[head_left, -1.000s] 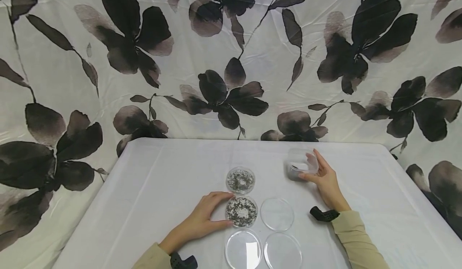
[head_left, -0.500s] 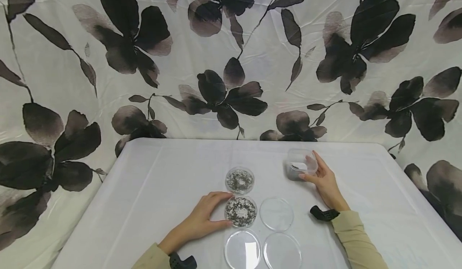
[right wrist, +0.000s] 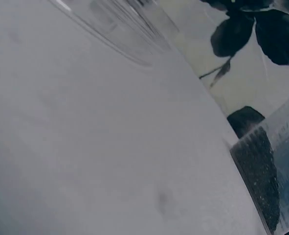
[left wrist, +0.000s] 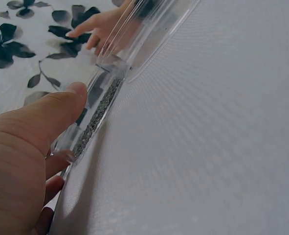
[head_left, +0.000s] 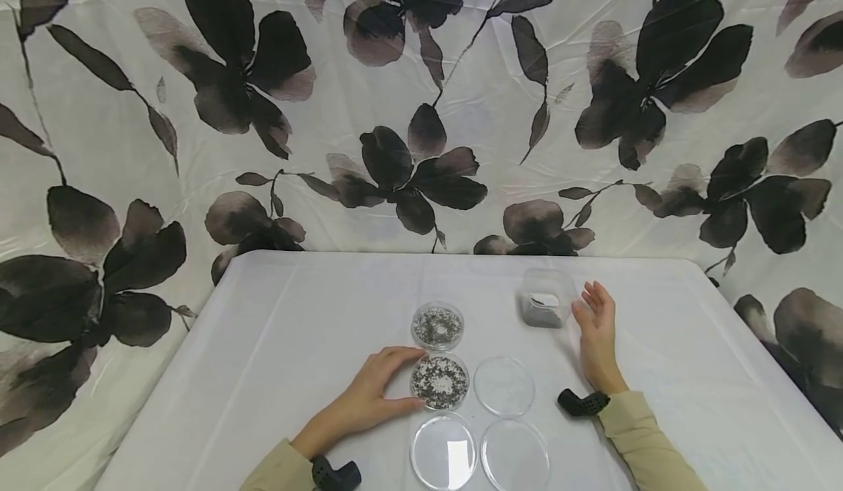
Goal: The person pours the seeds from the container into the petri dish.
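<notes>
My left hand (head_left: 362, 403) grips a clear petri dish (head_left: 443, 383) by its sides, thumb at the near edge and fingers at the far edge. Dark granules are scattered over the dish with a pale patch in the middle; in the left wrist view they form a thin grey layer along its bottom. Just beyond it sits another petri dish (head_left: 437, 328) of dark granules. My right hand (head_left: 598, 337), fingers loosely bent and holding nothing, is beside a clear plastic tub (head_left: 545, 306). The tub has dark grains heaped inside, which also show in the right wrist view.
Three clear round dishes or lids without granules lie nearby: one round piece (head_left: 506, 387) right of the gripped dish, another (head_left: 444, 453) at the near side, a third (head_left: 516, 456) beside that. A white cloth covers the table (head_left: 316, 315); a floral curtain (head_left: 421, 74) hangs behind.
My right hand has let go of the clear tub and drawn back to its right; the tub stays in place. My left hand keeps its grip on the dish.
</notes>
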A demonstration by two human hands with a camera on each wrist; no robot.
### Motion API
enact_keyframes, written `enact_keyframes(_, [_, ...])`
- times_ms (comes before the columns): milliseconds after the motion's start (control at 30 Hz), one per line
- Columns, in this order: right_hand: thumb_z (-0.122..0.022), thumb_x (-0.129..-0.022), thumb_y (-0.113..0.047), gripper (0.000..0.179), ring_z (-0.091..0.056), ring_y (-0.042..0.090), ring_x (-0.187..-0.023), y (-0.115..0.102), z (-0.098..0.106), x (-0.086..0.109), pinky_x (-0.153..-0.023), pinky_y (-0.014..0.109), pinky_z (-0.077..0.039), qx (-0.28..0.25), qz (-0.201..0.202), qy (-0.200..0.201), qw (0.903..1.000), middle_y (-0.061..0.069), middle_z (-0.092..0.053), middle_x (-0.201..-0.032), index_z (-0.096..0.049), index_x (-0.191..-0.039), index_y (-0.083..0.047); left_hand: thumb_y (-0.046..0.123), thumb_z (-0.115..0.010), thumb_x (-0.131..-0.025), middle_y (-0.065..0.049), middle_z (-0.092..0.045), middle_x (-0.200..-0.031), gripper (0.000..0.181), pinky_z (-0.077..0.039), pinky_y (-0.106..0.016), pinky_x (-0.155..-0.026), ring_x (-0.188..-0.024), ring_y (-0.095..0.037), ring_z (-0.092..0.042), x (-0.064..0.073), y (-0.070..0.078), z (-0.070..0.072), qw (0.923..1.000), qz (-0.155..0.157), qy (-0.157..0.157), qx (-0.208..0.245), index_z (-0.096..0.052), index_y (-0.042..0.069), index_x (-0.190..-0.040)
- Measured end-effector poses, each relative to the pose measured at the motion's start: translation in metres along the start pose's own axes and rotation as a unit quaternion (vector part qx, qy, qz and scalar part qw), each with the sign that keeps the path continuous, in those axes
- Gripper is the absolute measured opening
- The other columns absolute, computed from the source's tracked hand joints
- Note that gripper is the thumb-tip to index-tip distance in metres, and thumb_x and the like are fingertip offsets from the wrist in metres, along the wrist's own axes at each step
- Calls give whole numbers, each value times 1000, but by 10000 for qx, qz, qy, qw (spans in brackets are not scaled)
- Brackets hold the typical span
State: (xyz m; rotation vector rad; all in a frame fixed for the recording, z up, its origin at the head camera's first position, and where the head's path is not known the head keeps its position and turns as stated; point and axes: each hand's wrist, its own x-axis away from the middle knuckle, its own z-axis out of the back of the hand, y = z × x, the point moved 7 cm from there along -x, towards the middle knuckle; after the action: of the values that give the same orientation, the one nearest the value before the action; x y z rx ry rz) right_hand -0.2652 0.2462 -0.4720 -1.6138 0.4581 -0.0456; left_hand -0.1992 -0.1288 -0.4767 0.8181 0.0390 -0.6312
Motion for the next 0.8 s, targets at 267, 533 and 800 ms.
enact_keyframes(267, [-61, -91, 9, 21, -50, 12, -85, -32, 11, 28, -69, 16, -42, -9, 1906, 1044, 9761, 7, -53, -98, -50, -106, 18, 51, -76, -82, 5, -50, -142, 74, -38, -53, -105, -129, -20, -45, -1, 1, -1, 10000, 18, -47, 58, -50, 21, -144])
enact_keyframes(533, [-56, -83, 25, 11, -56, 11, -75, -43, -17, 53, -70, 17, -46, -84, 2726, -972, 9572, 10, -60, -80, -59, -82, 15, 49, -77, -82, 6, -50, -142, 73, -37, -52, -106, -130, -19, -45, -1, 0, 0, 9999, -12, -54, 100, -50, 20, -144])
enact_keyframes(800, [-74, -82, 7, 47, -57, 23, -115, -23, -52, 72, -101, 23, -42, 1019, 1971, -3550, 9081, 18, -62, -121, -60, -126, 2, 51, -76, -82, 6, -51, -142, 73, -37, -52, -106, -130, -19, -45, 0, -1, 0, 10000, 3, -53, 65, -50, 20, -144])
